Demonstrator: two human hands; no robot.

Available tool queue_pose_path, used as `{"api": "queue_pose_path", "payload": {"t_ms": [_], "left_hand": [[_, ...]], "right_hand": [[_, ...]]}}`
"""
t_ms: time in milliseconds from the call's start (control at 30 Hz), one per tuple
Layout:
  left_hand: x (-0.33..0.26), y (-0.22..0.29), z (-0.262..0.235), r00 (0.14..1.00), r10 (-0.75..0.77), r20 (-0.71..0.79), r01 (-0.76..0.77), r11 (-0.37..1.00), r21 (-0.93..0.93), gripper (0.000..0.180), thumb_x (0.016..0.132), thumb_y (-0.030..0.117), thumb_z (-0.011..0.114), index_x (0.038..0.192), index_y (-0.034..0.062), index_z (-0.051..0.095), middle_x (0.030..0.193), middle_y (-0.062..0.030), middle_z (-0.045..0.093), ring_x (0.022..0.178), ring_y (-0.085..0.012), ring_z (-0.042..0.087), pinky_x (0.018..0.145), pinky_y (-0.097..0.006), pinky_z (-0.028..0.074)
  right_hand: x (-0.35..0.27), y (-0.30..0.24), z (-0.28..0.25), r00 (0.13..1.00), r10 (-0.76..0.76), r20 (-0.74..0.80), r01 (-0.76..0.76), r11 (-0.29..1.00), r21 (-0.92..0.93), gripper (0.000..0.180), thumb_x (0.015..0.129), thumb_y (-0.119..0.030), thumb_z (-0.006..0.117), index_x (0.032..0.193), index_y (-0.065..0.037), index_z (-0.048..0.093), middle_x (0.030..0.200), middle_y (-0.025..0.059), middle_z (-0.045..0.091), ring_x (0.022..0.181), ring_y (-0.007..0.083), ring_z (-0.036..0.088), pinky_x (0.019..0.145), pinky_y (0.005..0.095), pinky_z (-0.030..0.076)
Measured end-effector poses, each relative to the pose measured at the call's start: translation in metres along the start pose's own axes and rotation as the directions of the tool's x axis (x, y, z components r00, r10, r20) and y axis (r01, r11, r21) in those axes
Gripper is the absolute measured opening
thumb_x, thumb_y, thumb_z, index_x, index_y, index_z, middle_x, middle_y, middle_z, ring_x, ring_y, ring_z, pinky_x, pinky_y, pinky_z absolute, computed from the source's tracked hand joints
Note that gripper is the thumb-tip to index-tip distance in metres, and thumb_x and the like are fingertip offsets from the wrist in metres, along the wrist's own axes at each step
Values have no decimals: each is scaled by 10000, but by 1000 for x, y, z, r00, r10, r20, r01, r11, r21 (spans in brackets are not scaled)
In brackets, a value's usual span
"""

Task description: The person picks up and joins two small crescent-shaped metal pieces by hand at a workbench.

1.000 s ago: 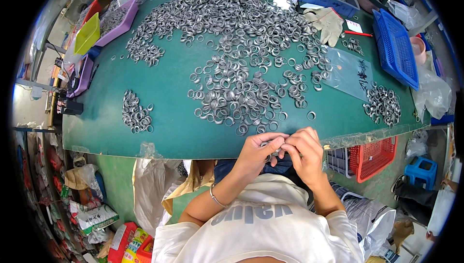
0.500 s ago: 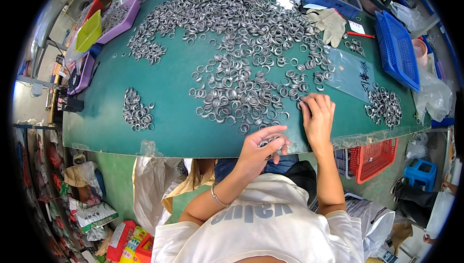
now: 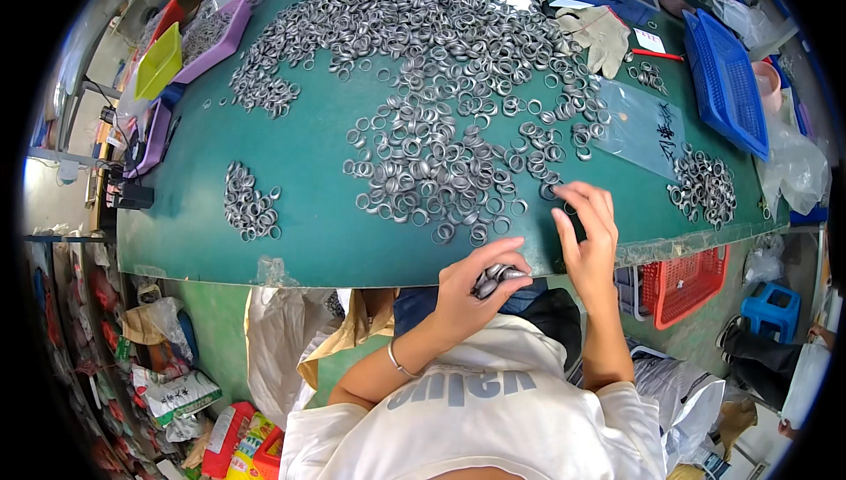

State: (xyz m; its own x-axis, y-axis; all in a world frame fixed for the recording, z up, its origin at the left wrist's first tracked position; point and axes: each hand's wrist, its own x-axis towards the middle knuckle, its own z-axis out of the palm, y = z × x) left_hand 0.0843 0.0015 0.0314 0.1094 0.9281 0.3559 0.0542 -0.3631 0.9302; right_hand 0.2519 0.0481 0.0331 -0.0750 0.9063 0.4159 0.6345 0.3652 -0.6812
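The left hand [image 3: 463, 299] is cupped at the table's near edge, thumb and fingers curled round a clutch of metal rings [image 3: 495, 281], while the right hand [image 3: 592, 242] sits just to its right, thumb and forefinger parted — whether either touches the loose ring between them I can't tell. A second ago the hands met; now they're apart and the right one's fingers have spread, so I'd judge the left does the keeping and the right the picking. Beyond them lies a loose heap [image 3: 432, 176], running into the broad pile [image 3: 397, 22] at the far side of the green table [image 3: 308, 154]. Small clusters sit left [image 3: 248, 202] and right [image 3: 705, 191]. Far right are a clear bag [image 3: 630, 123], a pale glove [image 3: 604, 39] and a blue basket [image 3: 723, 83]; far left, a lime bin [image 3: 159, 64] — and, down near right, a red basket [image 3: 687, 286] and blue stool [image 3: 769, 311].
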Motion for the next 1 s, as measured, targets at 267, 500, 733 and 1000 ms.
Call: {"api": "queue_pose_path", "payload": {"t_ms": [267,500,733,1000], "left_hand": [[2,8,-2,998,67,20,-69,992,106,452,671,-76,698,1087,1,541,773,-96,654,678,-138,612,632,-240,484],[7,9,-2,996,77,36,-82,987,137,279,683,-76,675,947,-23,604,756,-105,631,635,-168,586,577,-241,466],[4,-9,-17,584,-703,405,726,229,-649,119,847,94,577,910,1,614,744,-57,587,592,-146,530,469,-205,387],[3,-11,-6,577,-759,300,670,231,-705,211,851,157,599,988,-3,611,763,-44,580,635,-134,545,433,-189,393]], "right_hand": [[7,30,22,999,-53,1,51,942,-331,189,716,-66,655,901,-38,629,905,62,563,862,240,504,764,355,357],[6,30,19,988,-79,-135,42,964,-262,133,661,-59,702,785,-57,652,785,22,570,776,201,513,707,327,353],[-5,23,15,937,325,-126,-274,910,312,33,782,-19,629,814,-24,634,706,48,592,625,100,506,595,229,375],[-27,5,8,718,342,606,-564,-225,795,108,878,-119,544,925,-24,566,793,62,597,685,117,548,611,226,421]]}}
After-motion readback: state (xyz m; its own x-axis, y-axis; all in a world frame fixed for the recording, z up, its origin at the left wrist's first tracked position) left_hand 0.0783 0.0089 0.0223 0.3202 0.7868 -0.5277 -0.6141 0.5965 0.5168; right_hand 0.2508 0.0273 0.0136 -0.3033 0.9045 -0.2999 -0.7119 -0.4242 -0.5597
